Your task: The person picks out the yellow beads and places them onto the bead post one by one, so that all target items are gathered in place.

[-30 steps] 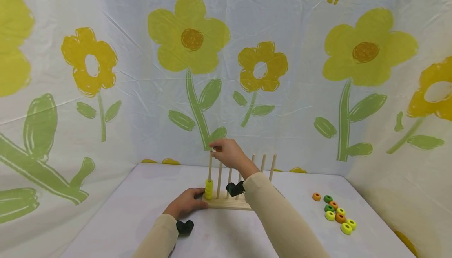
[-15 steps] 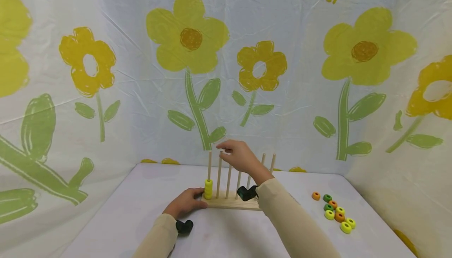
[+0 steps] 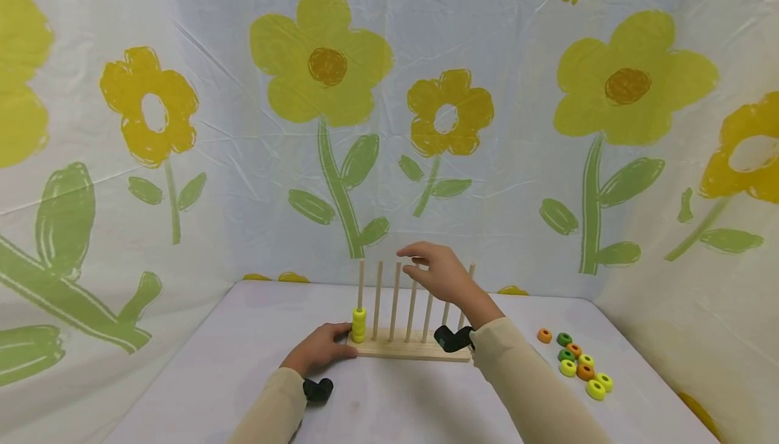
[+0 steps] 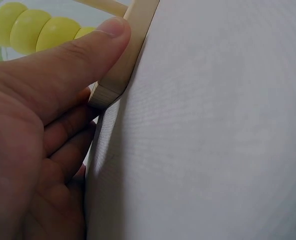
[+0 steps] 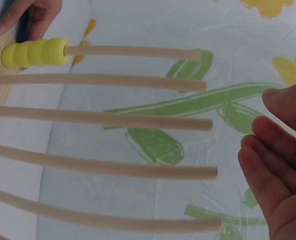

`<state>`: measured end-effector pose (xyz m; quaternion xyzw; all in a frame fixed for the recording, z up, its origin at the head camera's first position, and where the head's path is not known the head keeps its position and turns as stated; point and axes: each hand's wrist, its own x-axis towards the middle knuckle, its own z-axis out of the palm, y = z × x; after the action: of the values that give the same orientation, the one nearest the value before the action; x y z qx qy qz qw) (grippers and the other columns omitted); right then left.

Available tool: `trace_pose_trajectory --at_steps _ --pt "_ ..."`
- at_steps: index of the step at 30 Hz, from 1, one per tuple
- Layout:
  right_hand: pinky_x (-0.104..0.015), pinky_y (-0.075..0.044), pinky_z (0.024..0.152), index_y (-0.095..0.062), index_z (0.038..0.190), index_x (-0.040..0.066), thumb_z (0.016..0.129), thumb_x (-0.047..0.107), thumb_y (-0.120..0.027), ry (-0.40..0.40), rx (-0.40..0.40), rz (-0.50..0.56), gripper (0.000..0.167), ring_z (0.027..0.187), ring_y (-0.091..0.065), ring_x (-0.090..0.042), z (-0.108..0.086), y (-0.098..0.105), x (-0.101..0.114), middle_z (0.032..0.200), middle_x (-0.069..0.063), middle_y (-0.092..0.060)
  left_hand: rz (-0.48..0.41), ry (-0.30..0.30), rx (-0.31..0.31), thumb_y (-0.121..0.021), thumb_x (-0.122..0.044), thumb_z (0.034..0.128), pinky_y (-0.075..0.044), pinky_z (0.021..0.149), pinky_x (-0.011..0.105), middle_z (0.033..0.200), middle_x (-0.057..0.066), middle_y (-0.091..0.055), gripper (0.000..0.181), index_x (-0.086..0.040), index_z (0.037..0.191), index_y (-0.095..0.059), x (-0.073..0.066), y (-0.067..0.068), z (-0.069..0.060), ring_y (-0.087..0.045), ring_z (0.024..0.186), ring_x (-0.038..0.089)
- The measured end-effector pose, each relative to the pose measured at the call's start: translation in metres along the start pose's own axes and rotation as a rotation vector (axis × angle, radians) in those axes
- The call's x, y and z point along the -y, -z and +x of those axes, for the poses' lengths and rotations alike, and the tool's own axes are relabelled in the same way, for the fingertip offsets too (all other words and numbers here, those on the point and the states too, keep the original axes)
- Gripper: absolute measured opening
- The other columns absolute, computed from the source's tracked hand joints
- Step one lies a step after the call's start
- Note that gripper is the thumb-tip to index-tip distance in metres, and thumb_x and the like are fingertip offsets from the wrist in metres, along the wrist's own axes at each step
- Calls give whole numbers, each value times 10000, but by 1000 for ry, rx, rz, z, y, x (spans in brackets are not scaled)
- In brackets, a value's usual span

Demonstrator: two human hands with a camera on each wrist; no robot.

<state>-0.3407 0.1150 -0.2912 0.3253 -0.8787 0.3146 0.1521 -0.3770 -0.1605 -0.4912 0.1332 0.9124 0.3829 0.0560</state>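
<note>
A wooden base carries a row of upright pegs, with yellow beads stacked on its leftmost peg. My left hand grips the base's left end; in the left wrist view the thumb of that hand lies on the wood beside the yellow beads. Above the middle pegs is my right hand, its fingers spread loosely with nothing between them. The right wrist view shows this hand off the tips of the bare pegs.
Loose orange, green and yellow beads lie on the white table to the right of the base. Behind the table hangs a flower-patterned cloth.
My right hand has moved rightward from over the leftmost peg to above the middle pegs. My left hand has stayed at the base's left end.
</note>
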Motion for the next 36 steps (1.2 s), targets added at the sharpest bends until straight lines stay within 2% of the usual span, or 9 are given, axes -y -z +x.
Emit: trace_pose_trajectory --at_steps 13,21,27,36 --pt "-365 -526 978 -662 1213 118 932 131 -642 24 -37 -5 282 1148 -632 -258 -27 19 -11 1255 -55 -643 -13 6 -10 -773 -507 755 -305 1117 600 1468 109 -488 799 -144 1416 -511 6 -1 1 -373 1398 386" --pt "-353 -534 962 -669 1199 162 924 139 -658 28 -69 -3 276 1129 -642 -258 -43 27 -20 1235 -37 -654 -12 -5 -9 -782 -495 752 -309 1104 614 1459 130 -493 793 -130 1406 -520 6 -1 2 -379 1387 404" --pt "-343 -540 950 -679 1180 146 913 125 -670 16 -101 19 268 1104 -655 -260 -56 30 -30 1211 -33 -663 -8 -19 -9 -783 -486 756 -313 1102 611 1453 134 -500 786 -116 1400 -526 6 -1 2 -387 1382 404" --pt "-315 -547 929 -676 1180 110 900 103 -678 2 -133 15 281 1099 -656 -246 -77 39 -42 1212 -66 -662 -20 8 -9 -790 -489 746 -307 1109 609 1454 127 -500 794 -126 1401 -526 4 -1 2 -384 1386 398"
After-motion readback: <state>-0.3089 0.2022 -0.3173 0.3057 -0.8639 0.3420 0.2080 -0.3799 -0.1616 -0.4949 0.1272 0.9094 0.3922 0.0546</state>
